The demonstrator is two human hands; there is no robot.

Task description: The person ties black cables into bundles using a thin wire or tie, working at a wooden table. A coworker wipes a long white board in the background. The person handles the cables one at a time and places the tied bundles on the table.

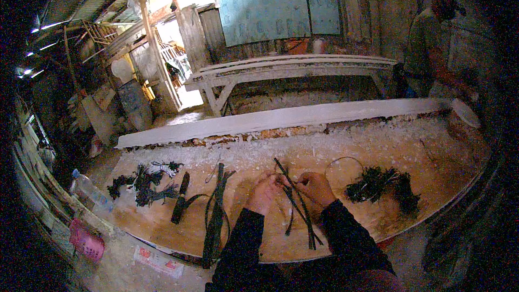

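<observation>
Presently pinching dark strips (304,213) between left hand (265,190) and right hand (316,188) (lengthwise, slanting mostly down and rightward). Apparently grasped by both sets of fingertips, about equally near.

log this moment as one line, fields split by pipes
left hand: at dark strips | right hand: at same strips | table left: dark clump | table right: second clump

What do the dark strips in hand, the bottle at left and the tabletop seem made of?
Dark strips: perhaps rubber or leather, matte; thin, little shine.
Bottle: likely clear plastic, glossy; translucent with pale glints.
Tabletop: probably wood or plywood, dull; flat brown surface.
</observation>
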